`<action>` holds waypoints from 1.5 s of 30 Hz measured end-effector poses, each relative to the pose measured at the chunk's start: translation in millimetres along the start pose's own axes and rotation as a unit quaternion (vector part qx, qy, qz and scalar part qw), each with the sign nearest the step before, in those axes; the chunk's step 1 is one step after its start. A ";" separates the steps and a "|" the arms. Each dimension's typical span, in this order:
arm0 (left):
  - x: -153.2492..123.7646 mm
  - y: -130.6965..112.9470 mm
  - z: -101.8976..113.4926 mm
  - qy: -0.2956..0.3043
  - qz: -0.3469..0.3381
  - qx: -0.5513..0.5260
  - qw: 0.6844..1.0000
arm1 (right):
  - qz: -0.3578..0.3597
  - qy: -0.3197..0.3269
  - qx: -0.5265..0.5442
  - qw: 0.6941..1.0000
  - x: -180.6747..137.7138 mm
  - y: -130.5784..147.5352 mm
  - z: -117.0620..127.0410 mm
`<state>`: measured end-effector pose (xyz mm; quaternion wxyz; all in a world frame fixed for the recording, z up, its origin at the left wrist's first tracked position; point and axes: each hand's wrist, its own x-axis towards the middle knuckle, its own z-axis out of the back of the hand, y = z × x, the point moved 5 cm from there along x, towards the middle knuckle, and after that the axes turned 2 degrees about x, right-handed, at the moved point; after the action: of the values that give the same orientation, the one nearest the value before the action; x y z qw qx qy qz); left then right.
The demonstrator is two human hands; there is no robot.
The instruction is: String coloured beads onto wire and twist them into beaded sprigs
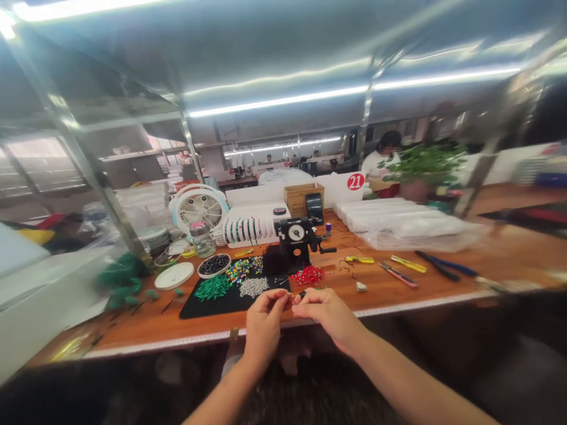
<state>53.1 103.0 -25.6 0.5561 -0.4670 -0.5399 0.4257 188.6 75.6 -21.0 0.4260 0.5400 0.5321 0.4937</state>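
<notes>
My left hand (pixel 264 321) and my right hand (pixel 325 311) meet just in front of the wooden table's front edge (pixel 398 307), fingertips pinched together. A tiny dark piece (pixel 302 294) shows at the right fingertips; what the left fingers hold is too small to name. Right behind the hands lies a black mat (pixel 208 304) with piles of green beads (pixel 211 287), silver beads (pixel 254 286), mixed coloured beads (pixel 243 270) and red beads (pixel 307 275). A black dial device (pixel 296 235) stands behind the mat.
A bowl of black beads (pixel 214 265), a white lid (pixel 174 275), a jar (pixel 202 237) and a small fan (pixel 198 206) sit at the left. Yellow-handled tools (pixel 407 263), pliers (pixel 443 267), plastic-wrapped stacks (pixel 411 221), a cardboard box (pixel 303 198) and a potted plant (pixel 420 168) are to the right. Another person sits behind the plant.
</notes>
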 end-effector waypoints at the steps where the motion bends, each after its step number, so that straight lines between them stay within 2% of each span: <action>1: 0.0 -0.5 0.6 -0.009 -0.002 -0.007 1.000 | -0.004 -0.001 0.011 1.000 0.1 0.1 -0.7; 6: 0.5 -3.1 0.9 -0.032 -0.015 -0.062 0.997 | -0.001 0.000 0.027 1.000 1.3 1.2 -3.5; 13: -3.3 -7.1 0.5 -0.036 -0.032 -0.057 0.997 | 0.001 -0.008 0.038 0.999 1.5 -1.5 -3.7; 20: -8.1 -8.8 -1.7 -0.029 -0.068 -0.007 0.997 | 0.006 -0.019 0.024 1.000 1.1 -2.3 -2.5; 27: -10.1 0.3 -2.7 -0.013 -0.118 0.064 0.991 | 0.018 -0.030 -0.010 0.999 2.9 -0.5 -2.4; 33: -8.1 -9.4 -6.4 0.001 -0.147 0.157 0.977 | 0.041 -0.077 -0.106 0.991 5.7 4.7 11.2; 38: -2.5 -15.3 -12.8 0.050 -0.125 0.170 0.976 | 0.064 -0.047 -0.043 0.996 11.5 5.5 15.5; 45: 2.0 -7.3 -13.5 0.057 -0.120 0.193 0.972 | 0.052 -0.123 0.101 0.986 22.7 -11.0 28.1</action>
<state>66.5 102.7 -17.9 0.7127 -0.3064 -0.4668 0.4246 213.5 100.7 -34.3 0.4049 0.6641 0.4939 0.3887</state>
